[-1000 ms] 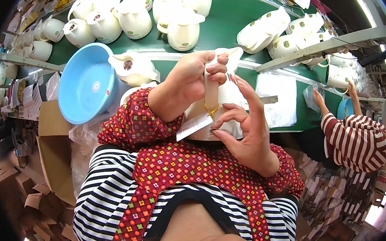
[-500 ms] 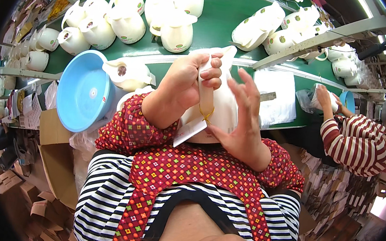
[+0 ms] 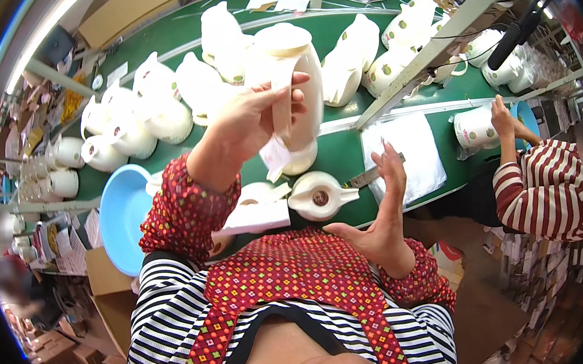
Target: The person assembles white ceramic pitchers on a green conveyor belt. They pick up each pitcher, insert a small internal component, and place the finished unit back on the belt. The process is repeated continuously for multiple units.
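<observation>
My left hand (image 3: 245, 118) is wrapped round the handle of a cream-coloured jug (image 3: 308, 92), raised above the green bench. A white tag (image 3: 276, 159) hangs at the lower end of its handle. My right hand (image 3: 378, 225) is apart from it, holding nothing, fingers spread and palm facing left. Nearest to the right hand stands another cream jug (image 3: 319, 197) with a brown round spot on its top. Left of that, a further jug lies partly hidden beside a white box-like piece (image 3: 259, 221).
Several jugs with printed patterns crowd the green bench (image 3: 347, 145). A blue basin (image 3: 117, 207) is at the left. White plastic sheets (image 3: 406, 154) lie at right, behind my right hand. A metal post (image 3: 429, 62) slants across. At right, a person in stripes (image 3: 548, 172) handles a bagged jug.
My left hand has lifted the jug up and away from my lap, toward the far bench. My right hand has come away from the tag and opened wider. The view has shifted too.
</observation>
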{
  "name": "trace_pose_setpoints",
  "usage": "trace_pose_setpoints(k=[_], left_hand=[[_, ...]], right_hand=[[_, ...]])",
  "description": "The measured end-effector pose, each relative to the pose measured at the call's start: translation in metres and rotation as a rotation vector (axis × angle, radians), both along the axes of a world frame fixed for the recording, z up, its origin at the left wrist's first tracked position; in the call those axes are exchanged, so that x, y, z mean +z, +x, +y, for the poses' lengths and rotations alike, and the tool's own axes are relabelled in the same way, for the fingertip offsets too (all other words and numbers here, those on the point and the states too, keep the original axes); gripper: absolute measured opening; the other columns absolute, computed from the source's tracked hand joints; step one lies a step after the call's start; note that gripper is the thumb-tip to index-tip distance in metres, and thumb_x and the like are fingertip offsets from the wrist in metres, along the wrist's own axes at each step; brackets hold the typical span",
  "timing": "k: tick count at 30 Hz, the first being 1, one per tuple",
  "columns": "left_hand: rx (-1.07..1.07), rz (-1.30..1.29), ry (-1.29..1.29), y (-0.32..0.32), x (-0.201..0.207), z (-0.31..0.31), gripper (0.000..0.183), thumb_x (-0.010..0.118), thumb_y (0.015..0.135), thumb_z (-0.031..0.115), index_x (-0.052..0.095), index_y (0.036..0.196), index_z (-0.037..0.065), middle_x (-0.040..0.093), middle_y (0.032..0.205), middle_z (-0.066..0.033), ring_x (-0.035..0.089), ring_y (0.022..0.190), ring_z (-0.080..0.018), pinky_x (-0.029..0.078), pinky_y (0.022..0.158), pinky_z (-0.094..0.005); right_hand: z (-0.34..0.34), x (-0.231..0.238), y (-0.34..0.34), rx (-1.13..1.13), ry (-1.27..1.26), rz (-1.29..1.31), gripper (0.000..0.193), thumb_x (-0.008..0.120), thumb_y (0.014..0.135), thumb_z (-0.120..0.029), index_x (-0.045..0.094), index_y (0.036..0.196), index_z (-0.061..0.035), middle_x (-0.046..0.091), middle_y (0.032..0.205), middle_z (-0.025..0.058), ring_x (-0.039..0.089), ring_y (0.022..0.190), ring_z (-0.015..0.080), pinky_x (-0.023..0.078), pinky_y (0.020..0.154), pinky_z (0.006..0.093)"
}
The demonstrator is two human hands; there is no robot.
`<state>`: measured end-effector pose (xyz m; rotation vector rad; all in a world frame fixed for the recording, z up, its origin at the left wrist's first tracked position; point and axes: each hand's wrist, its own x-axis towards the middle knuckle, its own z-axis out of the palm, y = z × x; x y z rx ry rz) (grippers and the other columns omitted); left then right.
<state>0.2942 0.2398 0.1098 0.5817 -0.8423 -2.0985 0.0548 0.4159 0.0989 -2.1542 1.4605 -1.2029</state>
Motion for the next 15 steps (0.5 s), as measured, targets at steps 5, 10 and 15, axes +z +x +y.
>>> trace_pose_setpoints(k=[5,10,15], left_hand=[[0.331,-0.317,-0.203,-0.051,-0.07,-0.136,0.042,0.047,0.112,0.038,0.07,0.101,0.004,0.068,0.087,-0.0049,0.063,0.083,-0.0187,0.052,0.084,-0.0338],[0.485,-0.412,-0.176,-0.104,-0.156,-0.257,0.063,0.044,0.11,0.055,0.062,0.075,0.006,0.062,0.076,-0.0072,0.064,0.078,-0.0242,0.051,0.081,-0.0384],[0.434,-0.475,-0.166,-0.13,-0.235,-0.31,0.067,0.046,0.108,0.058,0.061,0.071,0.004,0.063,0.074,-0.0094,0.068,0.082,-0.0271,0.053,0.083,-0.0402]], right_hand=[[0.005,-0.042,-0.024,-0.075,0.229,-0.245,0.118,0.094,0.076,-0.032,0.02,0.163,-0.0006,0.034,0.156,0.0207,0.057,0.126,0.0314,0.043,0.111,0.0447],[-0.003,-0.054,-0.037,-0.098,0.333,-0.318,0.113,0.094,0.071,-0.015,0.026,0.161,-0.0014,0.034,0.156,0.0212,0.06,0.117,0.0299,0.05,0.104,0.0414],[-0.01,-0.062,-0.048,-0.167,0.39,-0.333,0.109,0.093,0.072,-0.015,0.029,0.159,-0.0013,0.038,0.154,0.0217,0.063,0.115,0.0276,0.047,0.107,0.0423]])
